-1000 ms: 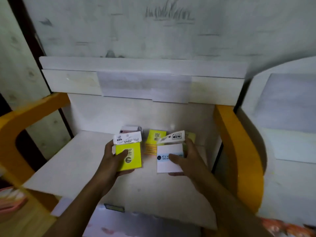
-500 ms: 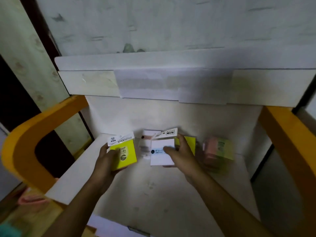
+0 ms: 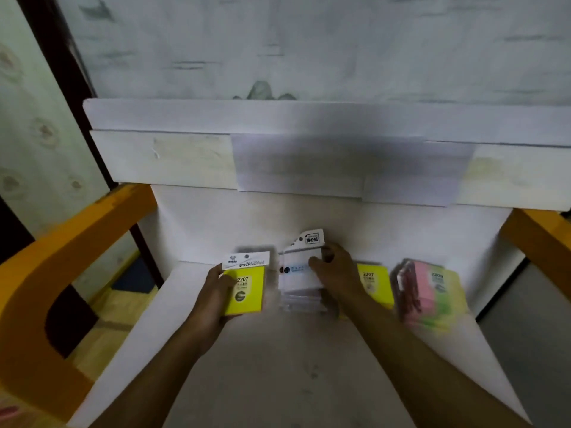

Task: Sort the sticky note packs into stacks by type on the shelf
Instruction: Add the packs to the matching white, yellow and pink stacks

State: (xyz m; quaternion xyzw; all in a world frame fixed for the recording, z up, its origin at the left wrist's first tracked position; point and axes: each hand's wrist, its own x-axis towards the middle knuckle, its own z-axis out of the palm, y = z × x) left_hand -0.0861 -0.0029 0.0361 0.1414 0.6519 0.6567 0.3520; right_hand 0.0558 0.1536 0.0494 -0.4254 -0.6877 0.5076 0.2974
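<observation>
My left hand grips a yellow sticky note pack with a white header card, held just above the white shelf. My right hand holds a white sticky note pack on top of a stack of similar clear-wrapped white packs at the back middle. Right of that hand lies another yellow pack, partly hidden by my wrist. Further right sits a stack of pink and green packs, blurred.
The shelf has a white back wall and a white upper shelf board overhanging it. Orange side frames stand at left and at right. A wooden floor shows at lower left.
The view has moved closer and shifted right. My right hand has carried the white pack back and down onto the white stack. My left hand still holds the yellow pack.
</observation>
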